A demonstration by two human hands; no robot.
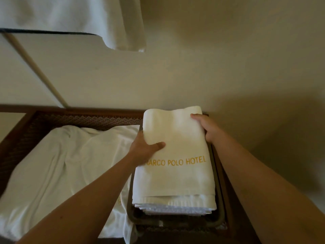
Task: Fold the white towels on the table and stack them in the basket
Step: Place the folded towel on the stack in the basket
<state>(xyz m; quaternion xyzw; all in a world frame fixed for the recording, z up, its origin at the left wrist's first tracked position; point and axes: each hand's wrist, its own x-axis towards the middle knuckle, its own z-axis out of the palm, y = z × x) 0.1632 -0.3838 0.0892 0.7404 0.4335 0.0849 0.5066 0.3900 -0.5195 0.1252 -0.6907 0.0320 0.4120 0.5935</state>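
Head view – towel: one folded towel (174, 155) lettered in gold is lying on top of the stack in the dark basket (220, 205) at the right of the worktop (21, 136).
Left hand (143, 148): gripping the towel's left edge, thumb curling over the top.
Right hand (204, 128): fingers curling round the far right corner.
Doing it well: I would be lowering both sides evenly – edges squared to the stack.
Count: several folded layers beneath, number unclear; one unfolded towel (58, 166) lying beside the basket.
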